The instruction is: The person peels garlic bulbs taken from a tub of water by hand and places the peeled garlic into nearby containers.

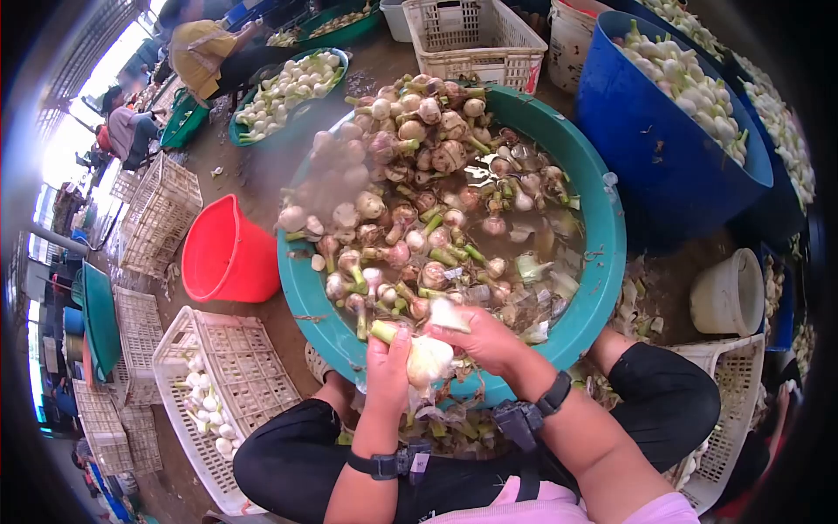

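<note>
My left hand (388, 362) is wrapped round a garlic bulb (429, 360); its cut green stem points up and left. The bulb is white and looks peeled. Close beside it, my right hand (482, 336) pinches a pale flap (449, 316) that looks like garlic skin. Both hands are over the near rim of a large green tub (607, 253). Muddy, unpeeled garlic bulbs (401, 236) are heaped in the tub, at its left and far side, with brown water and loose skins on the right.
A red bucket (229, 253) and a white crate (196, 336) with peeled garlic stand to the left. At the right are a blue tub (650, 166) full of garlic and a cream bucket (726, 293). Another crate (476, 31) sits behind. A person in yellow (201, 57) sits at upper left.
</note>
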`<state>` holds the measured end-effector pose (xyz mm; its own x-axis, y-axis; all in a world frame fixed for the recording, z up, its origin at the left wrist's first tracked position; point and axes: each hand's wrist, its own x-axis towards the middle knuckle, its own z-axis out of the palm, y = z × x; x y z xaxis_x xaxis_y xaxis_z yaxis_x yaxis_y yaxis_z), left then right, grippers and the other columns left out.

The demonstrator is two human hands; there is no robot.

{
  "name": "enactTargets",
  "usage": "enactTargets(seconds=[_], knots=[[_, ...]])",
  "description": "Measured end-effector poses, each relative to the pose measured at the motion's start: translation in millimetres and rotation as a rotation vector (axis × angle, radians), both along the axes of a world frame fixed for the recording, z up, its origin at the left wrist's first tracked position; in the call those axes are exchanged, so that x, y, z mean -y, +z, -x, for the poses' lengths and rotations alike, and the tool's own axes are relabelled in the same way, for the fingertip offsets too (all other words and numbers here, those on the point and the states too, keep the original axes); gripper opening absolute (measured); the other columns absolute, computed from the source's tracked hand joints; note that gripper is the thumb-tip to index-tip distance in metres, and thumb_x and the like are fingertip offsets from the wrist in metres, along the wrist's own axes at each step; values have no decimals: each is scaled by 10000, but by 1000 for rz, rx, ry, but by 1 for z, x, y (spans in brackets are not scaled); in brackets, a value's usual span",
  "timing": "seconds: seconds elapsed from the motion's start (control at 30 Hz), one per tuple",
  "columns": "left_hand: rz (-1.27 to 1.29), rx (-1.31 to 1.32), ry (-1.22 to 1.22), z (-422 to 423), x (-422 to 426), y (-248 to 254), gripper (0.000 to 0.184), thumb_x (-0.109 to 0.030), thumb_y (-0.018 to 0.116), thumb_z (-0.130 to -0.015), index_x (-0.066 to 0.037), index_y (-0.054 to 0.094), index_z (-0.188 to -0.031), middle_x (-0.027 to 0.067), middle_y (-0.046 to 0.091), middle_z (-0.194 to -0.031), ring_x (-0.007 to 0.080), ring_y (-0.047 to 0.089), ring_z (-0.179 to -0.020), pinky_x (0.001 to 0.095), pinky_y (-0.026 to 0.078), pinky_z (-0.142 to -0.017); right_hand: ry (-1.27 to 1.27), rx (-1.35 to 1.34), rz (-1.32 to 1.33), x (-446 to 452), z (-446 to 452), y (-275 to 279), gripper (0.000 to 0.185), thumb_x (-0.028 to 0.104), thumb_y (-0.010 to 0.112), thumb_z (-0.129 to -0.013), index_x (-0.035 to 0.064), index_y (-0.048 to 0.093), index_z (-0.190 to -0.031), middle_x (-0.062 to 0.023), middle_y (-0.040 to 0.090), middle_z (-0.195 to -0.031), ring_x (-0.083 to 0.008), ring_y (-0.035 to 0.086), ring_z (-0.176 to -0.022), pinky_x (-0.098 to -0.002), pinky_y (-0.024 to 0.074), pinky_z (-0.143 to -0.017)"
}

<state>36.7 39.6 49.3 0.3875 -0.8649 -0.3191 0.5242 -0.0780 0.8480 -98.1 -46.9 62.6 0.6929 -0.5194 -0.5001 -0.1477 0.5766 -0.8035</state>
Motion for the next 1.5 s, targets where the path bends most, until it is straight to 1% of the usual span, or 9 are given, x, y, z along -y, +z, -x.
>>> enactTargets(seconds=[0.23,0.37,0.53,0.6,0.77,0.87,1.13,1.33,1.5], knots=[[-288,-60,297,-13,0,-18,147,-140,495,-873,-20,497,-957,53,572,-823,149,592,-701,290,514,-571,278,-3,1329,-40,31,3,40,49,576,-700,58,597,-733,-110,553,-728,-269,566,-706,-342,462,-663],[-323,-338,479,-24,1,-5,232,-212,531,-831,-19,533,-960,53,606,-815,175,609,-628,288,490,-491,596,-1042,1212,-14,78,-55,151,79,587,-634,27,580,-777,-137,568,-866,-267,579,-763,-358,471,-618],[-353,-444,202,-34,-9,-11,267,-306,395,-888,-86,541,-922,18,566,-709,89,464,-445,199,356,-362,42,-483,1264,-15,46,-46,465,235,590,-789,-7,462,-1165,-194,524,-1074,-297,552,-931,-354,480,-731],[-504,-398,205,-13,1,-2,348,-424,366,-896,-110,516,-884,1,485,-599,67,327,-375,191,239,-327,-99,30,159,-31,14,-33,517,353,471,-882,37,348,-1272,-142,501,-1137,-225,565,-950,-329,501,-718],[-334,-83,50,7,-1,9,530,-614,304,-850,-107,459,-830,-10,421,-597,75,346,-411,189,254,-355,-476,512,-829,8,8,-55,521,474,408,-878,47,426,-1175,-121,542,-1027,-226,582,-888,-348,516,-557],[-204,-40,229,-7,-2,13,463,-555,323,-877,-109,447,-869,10,457,-685,79,407,-507,199,332,-437,-607,997,-393,79,37,36,458,438,452,-867,60,452,-1125,-101,568,-953,-231,583,-836,-325,508,-592],[-395,129,10,11,6,-27,355,-386,387,-916,-66,443,-1059,67,531,-882,125,514,-680,237,440,-569,126,-999,1075,117,10,-153,204,207,516,-790,44,544,-909,-183,611,-846,-358,556,-877,-431,438,-721],[-399,-211,-34,20,15,-15,632,-596,296,-858,-70,392,-1195,110,543,-952,197,573,-762,270,481,-549,-556,31,375,30,-39,-63,373,89,548,-772,6,454,-1124,-245,485,-1150,-373,508,-992,-416,418,-848],[-350,53,-47,-4,11,1,341,-418,426,-864,-91,501,-922,8,490,-632,81,438,-440,194,315,-352,36,-270,1358,-9,-15,-20,221,83,573,-725,-4,559,-928,-178,570,-907,-313,564,-843,-362,470,-714]])
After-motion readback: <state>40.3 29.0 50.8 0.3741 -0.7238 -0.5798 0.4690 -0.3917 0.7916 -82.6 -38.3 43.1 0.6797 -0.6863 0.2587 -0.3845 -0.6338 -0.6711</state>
